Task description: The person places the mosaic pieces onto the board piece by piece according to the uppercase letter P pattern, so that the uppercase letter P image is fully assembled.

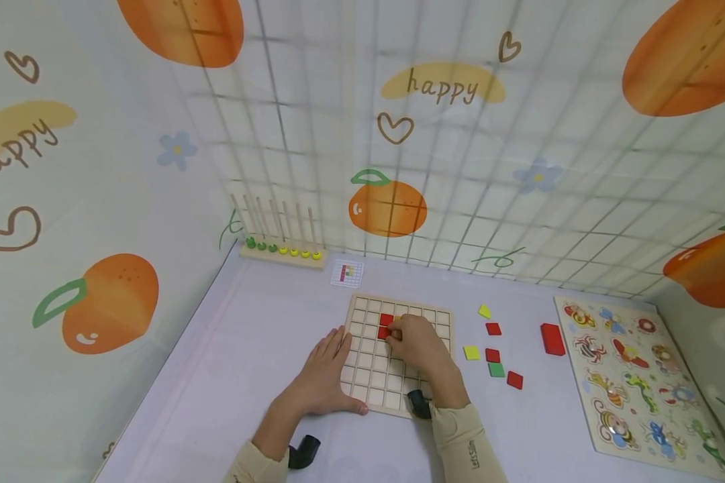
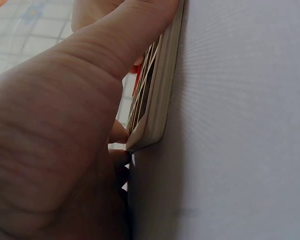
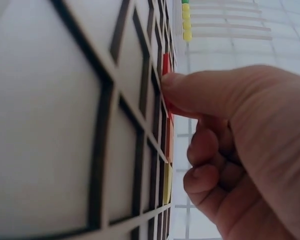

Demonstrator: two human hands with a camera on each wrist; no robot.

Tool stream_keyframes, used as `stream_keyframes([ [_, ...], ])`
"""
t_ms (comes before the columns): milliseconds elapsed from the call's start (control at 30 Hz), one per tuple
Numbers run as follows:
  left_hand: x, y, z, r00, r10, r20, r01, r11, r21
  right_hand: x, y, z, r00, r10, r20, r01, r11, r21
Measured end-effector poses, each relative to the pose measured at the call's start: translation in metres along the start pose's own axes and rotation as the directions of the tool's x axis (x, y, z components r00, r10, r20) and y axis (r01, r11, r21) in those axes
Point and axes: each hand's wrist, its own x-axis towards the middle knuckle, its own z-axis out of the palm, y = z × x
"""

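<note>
Wooden gridded board [image 1: 377, 377] holds red tiles [image 1: 387, 319] and yellow tile [image 3: 168, 185].

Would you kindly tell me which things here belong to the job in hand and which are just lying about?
In the job, apparently: grid board, red tiles on it, loose coloured tiles, pattern card.
Lying about, it seems: bead rack, insect puzzle, red block.

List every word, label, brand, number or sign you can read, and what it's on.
"happy": back wall.
"appy": left wall, its start cut off by the picture's edge.
"LetsSlim", as best I can read: right sleeve.
Left sleeve: a mark, too small and cut off to read.
No numbers legible.
</note>
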Motion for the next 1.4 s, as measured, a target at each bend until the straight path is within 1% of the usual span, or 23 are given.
stream_keyframes([
  [333, -0.001, 0.0, 0.0, 1.0, 0.003, -0.003, -0.003, 1.0, -0.006, -0.001, -0.002, 0.0, 1.0, -0.011, -0.017, 0.011, 1.0, -0.016],
  [633, 0.0, 0.002, -0.003, 1.0, -0.004, 0.001, 0.004, 1.0, -0.014, 0.001, -0.001, 0.002, 0.999, -0.038, -0.038, 0.036, 0.999, -0.037],
  [833, 0.0, 0.002, -0.002, 1.0, -0.006, 0.005, 0.006, 1.0, -0.01, 0.001, -0.001, 0.0, 0.998, -0.035, -0.044, 0.035, 0.999, -0.015],
  [1033, 0.0, 0.002, -0.001, 1.0, -0.006, 0.004, 0.006, 1.0, -0.006, -0.004, 0.004, -0.007, 0.998, 0.002, -0.059, 0.0, 1.0, 0.031],
  [1267, 0.0, 0.003, -0.001, 1.0, -0.008, -0.002, 0.008, 1.0, -0.025, -0.011, 0.022, -0.016, 0.994, 0.086, -0.072, -0.083, 0.996, 0.041],
  [1400, 0.0, 0.003, -0.001, 1.0, -0.015, 0.0, 0.015, 0.999, -0.036, -0.016, 0.033, -0.025, 0.986, 0.132, -0.102, -0.126, 0.99, 0.056],
])
